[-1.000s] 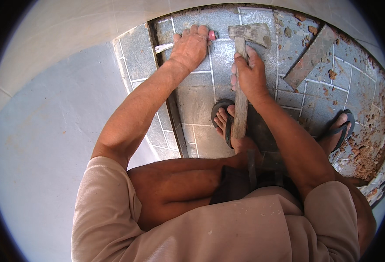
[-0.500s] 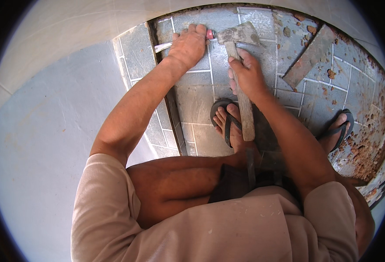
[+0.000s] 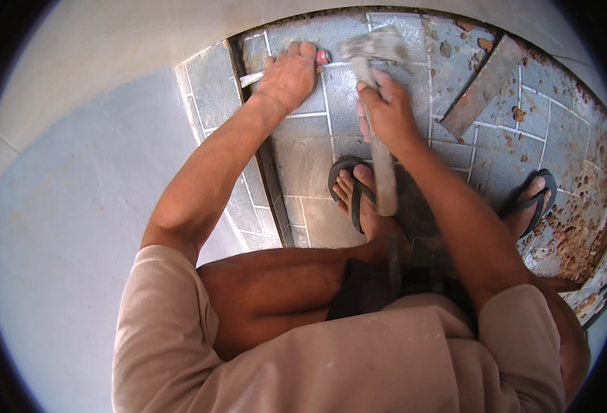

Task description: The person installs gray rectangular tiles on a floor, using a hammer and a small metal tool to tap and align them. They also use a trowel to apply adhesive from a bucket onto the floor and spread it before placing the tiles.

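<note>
My left hand (image 3: 288,81) is closed around a chisel (image 3: 323,57); its red butt end shows past my fingers on the right. The flat, pale blade pokes out on the left, its tip by the dark gap in the floor. My palm hides the middle of the tool. In my right hand (image 3: 390,113) is a hammer (image 3: 384,180) with a worn wooden handle, gripped below the head. The grey, dusty head is blurred and hangs just right of the red end, with a small space between them.
A dark narrow gap (image 3: 270,175) runs along the grey tiled floor (image 3: 303,148). At right lies a flat dusty bar (image 3: 481,87) among reddish rubble (image 3: 570,237). My sandalled feet (image 3: 356,187) stand on the tiles; a smooth pale surface (image 3: 90,206) fills the left.
The hammer head has moved from beside the chisel's red end and is now blurred, with a wider space between them. My left hand and the chisel have shifted slightly left.
</note>
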Demonstrator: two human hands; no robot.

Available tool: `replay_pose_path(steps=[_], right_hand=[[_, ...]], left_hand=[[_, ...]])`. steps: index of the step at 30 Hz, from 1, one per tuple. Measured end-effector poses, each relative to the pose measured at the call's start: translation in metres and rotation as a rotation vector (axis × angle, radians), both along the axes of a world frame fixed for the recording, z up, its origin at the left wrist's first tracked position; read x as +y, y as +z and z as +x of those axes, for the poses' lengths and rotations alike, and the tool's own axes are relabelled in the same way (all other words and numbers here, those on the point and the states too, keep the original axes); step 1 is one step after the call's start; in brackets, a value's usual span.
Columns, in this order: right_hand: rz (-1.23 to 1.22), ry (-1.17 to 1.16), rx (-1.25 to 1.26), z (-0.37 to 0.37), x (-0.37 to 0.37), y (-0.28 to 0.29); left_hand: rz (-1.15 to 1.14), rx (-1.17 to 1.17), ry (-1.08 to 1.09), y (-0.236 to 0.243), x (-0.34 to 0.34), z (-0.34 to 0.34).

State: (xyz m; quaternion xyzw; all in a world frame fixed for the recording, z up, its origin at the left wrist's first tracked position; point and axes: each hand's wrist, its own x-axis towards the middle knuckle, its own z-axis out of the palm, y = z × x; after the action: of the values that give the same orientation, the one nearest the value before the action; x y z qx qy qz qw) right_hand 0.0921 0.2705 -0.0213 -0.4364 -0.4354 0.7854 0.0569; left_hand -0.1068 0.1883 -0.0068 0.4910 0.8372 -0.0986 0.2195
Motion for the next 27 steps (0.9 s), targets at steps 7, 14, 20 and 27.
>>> replay_pose_path(steps=[7, 14, 20, 27], right_hand=[[0.068, 0.122, -0.028, 0.007, 0.005, -0.005], [0.932, 0.274, 0.077, 0.009, -0.015, -0.011], [0.266, 0.093, -0.002, 0.017, -0.026, 0.009], [0.113, 0.057, -0.03, 0.014, -0.009, 0.013]], left_hand=[[0.016, -0.01, -0.001, -0.001, -0.002, -0.003], [0.087, 0.001, -0.049, 0.005, -0.004, -0.006], [0.071, -0.004, -0.014, 0.007, -0.003, 0.004], [-0.001, -0.012, 0.019, 0.006, -0.006, 0.011]])
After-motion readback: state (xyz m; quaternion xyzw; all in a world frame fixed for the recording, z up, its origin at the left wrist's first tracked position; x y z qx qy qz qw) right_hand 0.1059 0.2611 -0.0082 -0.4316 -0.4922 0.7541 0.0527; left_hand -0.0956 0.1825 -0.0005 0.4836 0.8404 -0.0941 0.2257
